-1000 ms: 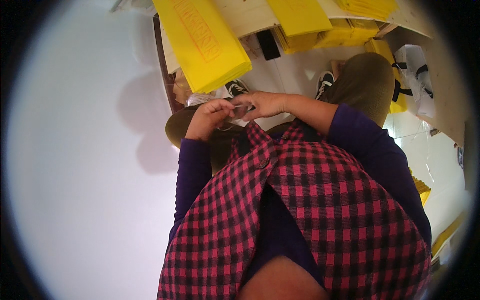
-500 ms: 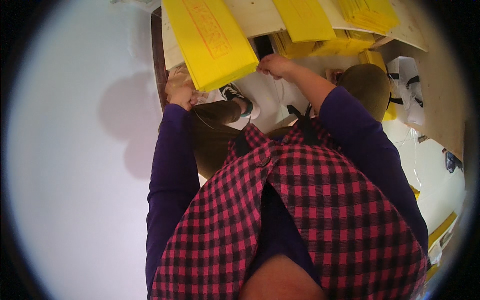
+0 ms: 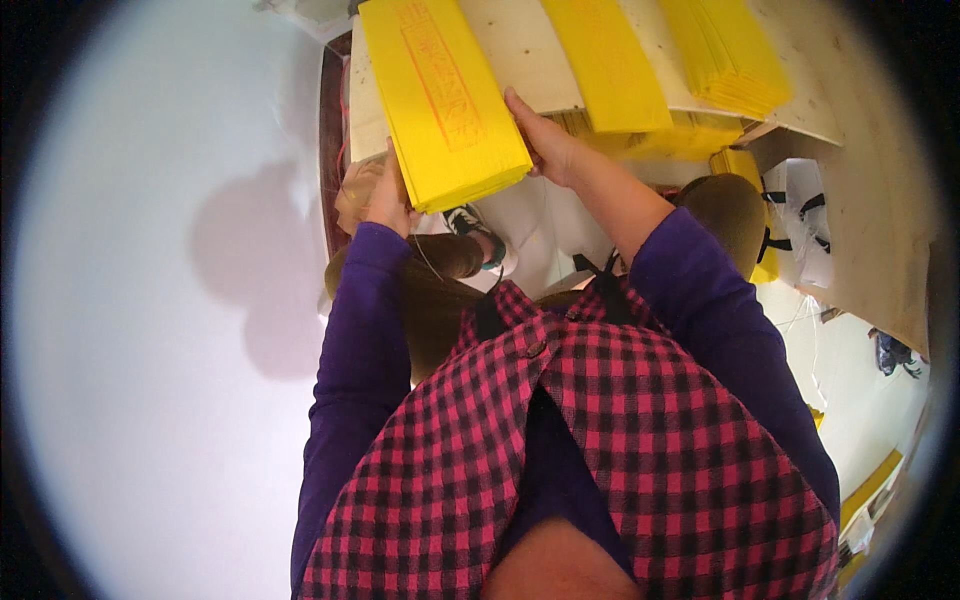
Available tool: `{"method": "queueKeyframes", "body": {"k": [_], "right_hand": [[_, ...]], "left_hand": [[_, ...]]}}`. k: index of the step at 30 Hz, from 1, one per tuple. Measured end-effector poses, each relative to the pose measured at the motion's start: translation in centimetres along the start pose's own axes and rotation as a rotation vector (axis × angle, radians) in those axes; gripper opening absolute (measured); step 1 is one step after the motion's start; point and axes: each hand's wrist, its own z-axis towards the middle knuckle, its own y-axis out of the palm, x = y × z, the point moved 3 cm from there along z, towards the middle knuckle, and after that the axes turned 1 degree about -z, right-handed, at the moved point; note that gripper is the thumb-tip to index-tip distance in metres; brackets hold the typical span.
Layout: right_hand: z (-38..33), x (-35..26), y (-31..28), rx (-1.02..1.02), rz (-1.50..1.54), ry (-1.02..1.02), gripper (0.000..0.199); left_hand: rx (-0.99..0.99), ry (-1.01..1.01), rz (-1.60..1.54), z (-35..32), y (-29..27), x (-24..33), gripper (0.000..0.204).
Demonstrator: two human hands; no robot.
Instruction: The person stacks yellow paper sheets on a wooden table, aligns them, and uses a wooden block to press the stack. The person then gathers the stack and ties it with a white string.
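A thick stack of folded yellow sheets (image 3: 445, 110) with a red printed frame on top lies over the near edge of a pale wooden table (image 3: 510, 45). My left hand (image 3: 388, 198) grips its left side near the front corner, the fingers partly hidden under it. At the right side, my right hand (image 3: 545, 145) holds the stack, thumb along the edge and the other fingers mostly out of sight. From below my left hand hangs a thin pale string (image 3: 428, 262). A second yellow stack (image 3: 610, 70) lies to the right on the table.
A third yellow stack (image 3: 728, 60) fans out farther right. More yellow bundles (image 3: 660, 142) are under the tabletop. A crumpled brown paper piece (image 3: 354, 196) is beside my left hand. A white bag with black straps (image 3: 800, 220) stands at the right, and a white wall (image 3: 140, 300) rises left.
My right hand has gone from the stack's front corner up along its right side. My left hand has risen from below the corner to its left side. The stack appears lower in view.
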Motion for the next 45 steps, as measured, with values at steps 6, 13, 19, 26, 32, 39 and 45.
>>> {"method": "queueKeyframes", "body": {"k": [6,13,19,26,32,39,45], "right_hand": [[-1.6,-1.9,1.2,0.077,-0.108,-0.001,0.057],[-5.2,-1.3,3.0,0.118,-0.101,0.048,0.052],[-8.1,-0.4,5.2,0.105,-0.04,0.09,0.052],[-10.6,0.5,7.2,0.048,-0.046,0.142,0.055],[-12.2,3.6,7.1,-0.028,-0.024,0.24,0.055],[-11.5,5.9,2.8,-0.129,-0.076,0.263,0.058],[-8.3,5.6,-2.0,-0.149,-0.284,0.29,0.03]], "left_hand": [[0.093,0.066,-0.043,-0.9,0.1,0.6,0.026],[-0.133,0.107,-0.117,-1.6,-1.5,-2.0,0.039],[-0.26,0.166,-0.086,-4.5,-2.7,-0.5,0.053],[-0.266,0.205,0.178,-7.2,-5.3,-0.7,0.041],[-0.182,0.026,0.086,-9.7,-6.9,-4.3,0.046],[-0.103,-0.044,0.337,-7.5,-8.6,-6.3,0.05],[-0.254,-0.232,0.546,-4.8,-10.4,-4.7,0.027]]}}
